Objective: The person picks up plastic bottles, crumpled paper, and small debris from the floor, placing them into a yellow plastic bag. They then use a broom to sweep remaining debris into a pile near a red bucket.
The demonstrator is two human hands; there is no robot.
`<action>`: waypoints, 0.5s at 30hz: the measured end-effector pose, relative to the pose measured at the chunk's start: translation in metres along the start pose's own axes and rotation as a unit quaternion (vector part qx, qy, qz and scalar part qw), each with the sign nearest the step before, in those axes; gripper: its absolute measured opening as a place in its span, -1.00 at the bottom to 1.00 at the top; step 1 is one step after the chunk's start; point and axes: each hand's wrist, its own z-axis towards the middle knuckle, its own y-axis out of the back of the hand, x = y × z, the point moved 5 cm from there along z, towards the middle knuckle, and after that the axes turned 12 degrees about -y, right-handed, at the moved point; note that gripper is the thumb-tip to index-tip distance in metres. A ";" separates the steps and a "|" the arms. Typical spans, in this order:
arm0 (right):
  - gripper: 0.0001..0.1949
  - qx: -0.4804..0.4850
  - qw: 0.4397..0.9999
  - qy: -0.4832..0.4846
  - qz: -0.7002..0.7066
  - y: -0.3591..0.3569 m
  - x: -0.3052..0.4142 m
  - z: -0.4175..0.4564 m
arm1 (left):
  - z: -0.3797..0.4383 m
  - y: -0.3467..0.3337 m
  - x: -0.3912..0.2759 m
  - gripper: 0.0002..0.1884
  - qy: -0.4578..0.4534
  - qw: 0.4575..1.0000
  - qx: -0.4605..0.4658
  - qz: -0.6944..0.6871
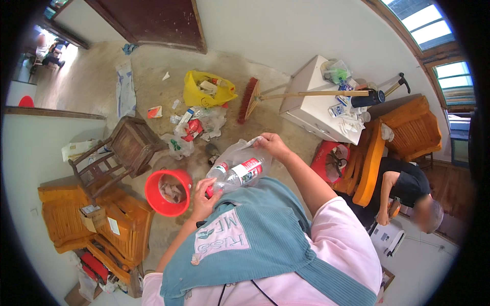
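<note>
My right hand (272, 145) pinches the upper rim of a clear plastic bag (237, 150) in front of my apron. Inside the bag lie clear plastic bottles with red-and-white labels, one larger bottle (245, 172) and another bottle (219, 171) beside it. My left hand (204, 197) grips the lower left edge of the bag, close to a red bottle cap (209, 191). Whether its fingers also hold that bottle's neck is hard to tell. A red bucket (152, 191) with crumpled waste inside stands left of my left hand.
A yellow bag (208, 100) of waste and loose plastic wrappers (208, 122) lie on the floor ahead. A broom (249, 101) leans against a white cabinet (302, 114). Wooden chairs (132, 147) stand left. A person (405, 179) sits at right by a red bin (325, 160).
</note>
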 end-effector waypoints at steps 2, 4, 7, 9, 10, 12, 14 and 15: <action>-0.81 0.009 0.992 -0.009 0.124 0.012 -0.015 0.005 | 0.001 0.000 0.000 -0.52 -0.004 1.000 0.001 0.005; -0.82 0.008 0.981 -0.018 0.195 0.023 -0.024 0.003 | 0.002 0.000 -0.002 -0.51 -0.009 1.000 0.010 0.023; -0.82 0.000 0.976 -0.025 0.217 0.029 -0.024 -0.006 | 0.004 0.002 -0.007 -0.50 -0.016 0.999 0.023 0.043; -0.82 0.005 0.974 -0.015 0.225 0.027 -0.013 -0.021 | 0.007 0.004 -0.012 -0.51 -0.010 0.998 0.036 0.057; -0.82 0.025 0.975 -0.008 0.223 0.024 -0.008 -0.026 | 0.008 0.005 -0.015 -0.51 -0.001 0.997 0.044 0.067; -0.82 0.063 0.974 0.006 0.218 0.019 0.003 -0.036 | 0.010 0.005 -0.019 -0.51 0.034 0.994 0.073 0.078; -0.81 0.071 0.986 0.033 0.145 0.010 0.014 -0.048 | 0.012 0.005 -0.022 -0.52 0.087 0.987 0.112 0.081; -0.81 0.075 0.990 0.047 0.108 0.006 0.020 -0.054 | 0.013 0.005 -0.023 -0.51 0.070 0.986 0.118 0.091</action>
